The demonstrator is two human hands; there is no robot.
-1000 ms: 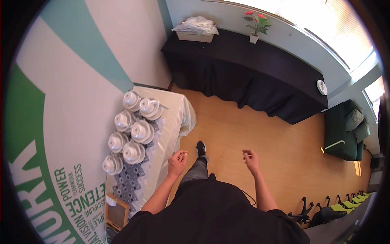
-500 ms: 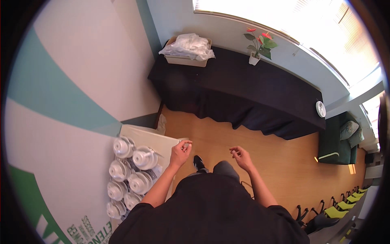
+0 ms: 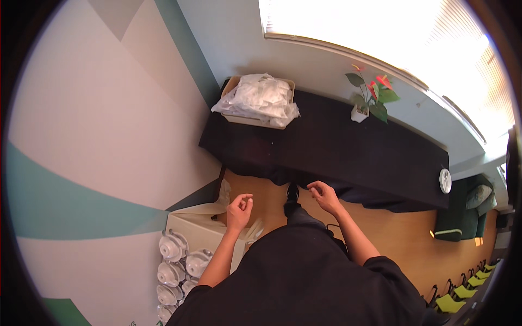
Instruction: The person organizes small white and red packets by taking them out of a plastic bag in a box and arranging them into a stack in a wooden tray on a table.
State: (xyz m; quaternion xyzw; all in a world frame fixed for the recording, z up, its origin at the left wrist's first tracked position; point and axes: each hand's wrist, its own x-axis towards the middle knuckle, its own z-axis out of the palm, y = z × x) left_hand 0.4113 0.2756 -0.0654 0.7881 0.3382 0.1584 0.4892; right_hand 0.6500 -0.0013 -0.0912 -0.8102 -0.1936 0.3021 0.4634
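Your left hand (image 3: 239, 211) is raised with the fingers loosely curled, a narrow gap between thumb and index finger. Your right hand (image 3: 325, 195) is likewise bent, with a narrow gap at the fingertips. Both hands are empty and well apart from each other.

Your left hand is nearest to the light-covered bench (image 3: 197, 224), above its right edge by the far corner. White crockery stacks (image 3: 173, 247), apparently cups on saucers, stand in rows along the wall-side edge of this bench; your left forearm and sleeve cover part of it.

Your right hand is nearest to the front edge of the black-draped bench (image 3: 337, 149). One of your shoes (image 3: 292, 192) is at the foot of its drape.

On the black-draped bench, locate: a beige tub (image 3: 253, 121) at the far left corner, heaped with clear plastic bags (image 3: 261, 98); a white pot (image 3: 360, 113) with a red-flowered plant (image 3: 387, 95) at the far edge; a round white dish (image 3: 445, 181) at the right edge.

The left wall (image 3: 109, 125) bears green lettering (image 3: 132, 324); only its upper tips show, too cut off to read. At your far right are a green sofa (image 3: 461, 220) and yellow-green chairs (image 3: 451, 303).
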